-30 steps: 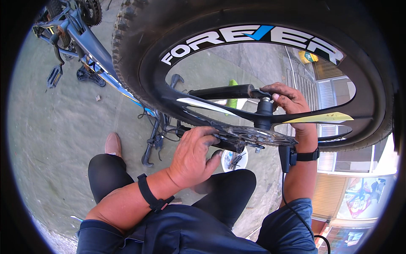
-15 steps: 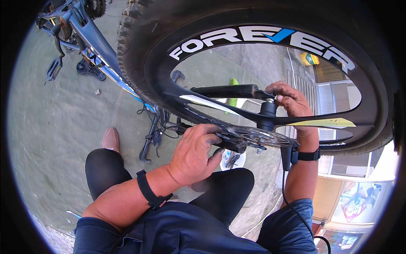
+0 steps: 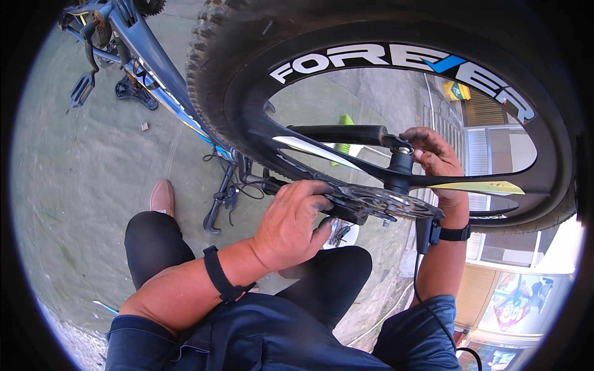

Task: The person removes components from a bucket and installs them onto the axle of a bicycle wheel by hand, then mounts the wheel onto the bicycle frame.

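Observation:
A bicycle wheel point(image 3: 213, 74) with a knobbly black tyre and broad spokes fills the upper right, its hub point(image 3: 400, 176) between two black fork legs. My left hand point(image 3: 291, 219) curls its fingers over the near fork leg point(image 3: 356, 214), beside the brake disc point(image 3: 405, 205), thumb held off. My right hand point(image 3: 436, 154) reaches past the disc to the hub's far side. Its fingers and thumb close around the axle end, at the tip of the far fork leg point(image 3: 340, 134). Whether a small part lies between those fingers is hidden.
The blue-grey bicycle frame point(image 3: 158, 68) stretches to the upper left, with a pedal point(image 3: 81, 89). A handlebar end with a lever point(image 3: 213, 213) lies low by my foot. Beyond are a pale container point(image 3: 349, 236), a green object point(image 3: 344, 133) and a yellow container point(image 3: 456, 91).
The wheel, fork and both hands sit slightly farther right and lower in the picture. Both hands keep their places on the fork and axle end.

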`<state>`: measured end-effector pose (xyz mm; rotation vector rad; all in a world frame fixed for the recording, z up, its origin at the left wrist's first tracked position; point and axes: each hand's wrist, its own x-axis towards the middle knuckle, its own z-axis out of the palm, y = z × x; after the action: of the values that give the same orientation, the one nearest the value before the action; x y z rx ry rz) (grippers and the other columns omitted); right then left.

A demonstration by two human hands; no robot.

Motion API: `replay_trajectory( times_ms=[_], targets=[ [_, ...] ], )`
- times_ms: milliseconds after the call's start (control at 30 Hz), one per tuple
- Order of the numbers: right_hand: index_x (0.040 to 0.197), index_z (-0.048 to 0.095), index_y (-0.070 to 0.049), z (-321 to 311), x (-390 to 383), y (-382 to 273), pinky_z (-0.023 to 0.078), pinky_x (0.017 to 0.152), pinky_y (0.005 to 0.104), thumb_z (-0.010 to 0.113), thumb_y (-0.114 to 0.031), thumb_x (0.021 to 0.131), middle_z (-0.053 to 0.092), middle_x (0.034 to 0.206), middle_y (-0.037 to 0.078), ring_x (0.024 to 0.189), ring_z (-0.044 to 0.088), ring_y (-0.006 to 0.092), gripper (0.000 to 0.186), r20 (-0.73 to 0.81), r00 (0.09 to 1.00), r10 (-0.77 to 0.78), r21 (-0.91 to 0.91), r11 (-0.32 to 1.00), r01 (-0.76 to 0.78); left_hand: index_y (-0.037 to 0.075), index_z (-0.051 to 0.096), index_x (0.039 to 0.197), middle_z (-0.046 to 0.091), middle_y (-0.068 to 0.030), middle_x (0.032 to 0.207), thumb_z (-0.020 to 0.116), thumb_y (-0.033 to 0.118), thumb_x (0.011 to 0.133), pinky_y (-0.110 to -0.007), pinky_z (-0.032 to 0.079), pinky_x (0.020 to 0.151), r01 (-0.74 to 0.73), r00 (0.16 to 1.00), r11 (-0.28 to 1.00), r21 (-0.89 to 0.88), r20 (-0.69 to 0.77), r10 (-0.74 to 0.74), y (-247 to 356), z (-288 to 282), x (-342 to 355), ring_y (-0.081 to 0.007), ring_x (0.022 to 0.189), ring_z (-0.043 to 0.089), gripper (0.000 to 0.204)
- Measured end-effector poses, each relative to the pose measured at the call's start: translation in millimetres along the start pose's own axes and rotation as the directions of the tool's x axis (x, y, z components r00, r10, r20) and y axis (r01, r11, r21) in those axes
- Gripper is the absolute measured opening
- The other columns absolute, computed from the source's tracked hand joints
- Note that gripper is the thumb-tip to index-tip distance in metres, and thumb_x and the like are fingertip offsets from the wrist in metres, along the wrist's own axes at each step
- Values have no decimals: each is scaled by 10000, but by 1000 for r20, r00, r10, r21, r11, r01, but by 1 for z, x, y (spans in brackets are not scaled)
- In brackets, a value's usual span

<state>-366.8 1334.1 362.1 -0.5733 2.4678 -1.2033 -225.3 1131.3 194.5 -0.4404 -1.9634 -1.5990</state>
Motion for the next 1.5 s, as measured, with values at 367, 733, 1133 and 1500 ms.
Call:
replay_trajectory(
  times_ms=[367, 733, 1133, 1500],
  targets=[
    [1229, 555, 58, -1, -14, 3, 419, 867, 250, 610, -154, 819, 609, 1128, 102, 944, 551, 134, 464, 12, 995, 98, 258, 961, -98, 40, 437, 1017, 570, -170, 1092, 733, 9, 661, -423, 445, 796, -5, 1000, 1000, -1, 7, 5, 0, 1, 1, -346, 936, 575, 463],
    [1098, 626, 47, 2, -3, -2, 420, 862, 291, 561, -120, 798, 600, 1052, 88, 934, 542, 164, 350, -16, 1000, 23, 98, 995, -22, 29, 468, 1015, 553, -167, 1096, 733, 16, 661, -432, 427, 855, 27, 1000, 999, -35, 8, -26, 1, 2, -1, -355, 981, 559, 443],
    [1154, 593, 29, 10, 3, -5, 427, 869, 282, 412, -33, 854, 578, 1064, 71, 939, 525, 143, 356, -19, 989, 148, 247, 959, -139, 47, 426, 1021, 584, -176, 1083, 734, 14, 677, -424, 451, 800, 1, 1000, 1000, 9, 12, -1, -1, 2, -1, -348, 937, 589, 463],
    [1191, 561, 24, 6, 2, -1, 444, 842, 269, 427, -41, 857, 548, 1005, 59, 912, 515, 115, 366, 38, 979, 203, 305, 930, -204, 40, 413, 1022, 579, -191, 1087, 720, 4, 690, -430, 451, 819, -2, 1000, 1000, 7, 21, 2, 1, 2, 0, -359, 946, 587, 454]
  ],
)
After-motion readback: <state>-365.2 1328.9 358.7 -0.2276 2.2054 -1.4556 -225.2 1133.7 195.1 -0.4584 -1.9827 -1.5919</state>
